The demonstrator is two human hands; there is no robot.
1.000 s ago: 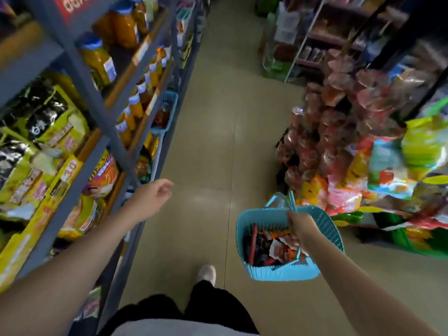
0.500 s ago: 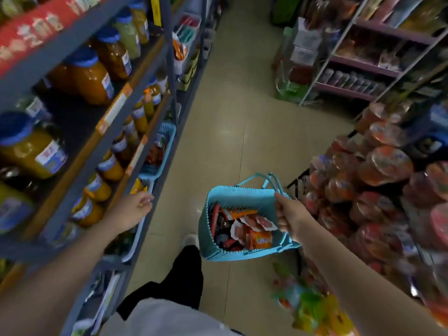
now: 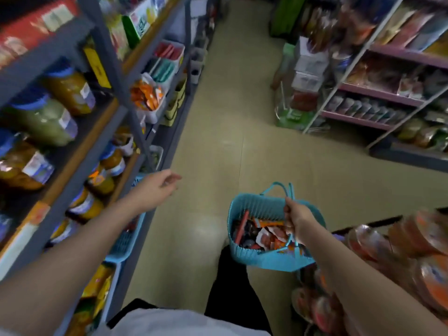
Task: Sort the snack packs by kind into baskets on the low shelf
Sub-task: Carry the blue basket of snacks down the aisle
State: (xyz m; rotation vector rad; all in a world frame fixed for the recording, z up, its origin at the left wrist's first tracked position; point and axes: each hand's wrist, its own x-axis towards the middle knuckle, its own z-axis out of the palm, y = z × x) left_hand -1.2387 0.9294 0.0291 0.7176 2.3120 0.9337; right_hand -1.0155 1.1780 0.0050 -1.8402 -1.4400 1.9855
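Loosely, left hand (image 3: pixel 155 187) fingers hang relaxed; right hand (image 3: pixel 294 218) grips ribbed plastic basket (image 3: pixel 254 207).

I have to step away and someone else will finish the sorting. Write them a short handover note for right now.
Right hand grips the handles of the blue carry basket, held over the aisle floor; mixed snack packs still lie inside it.
Left hand is relaxed and holds nothing, out beside the grey shelving.
A blue shelf basket sits on a low shelf under the left forearm; its contents are too hidden to judge.
Done: nothing can be confirmed as sorted from this view.
Left: take the packs out of the carry basket and sort them by kind into the low-shelf baskets.
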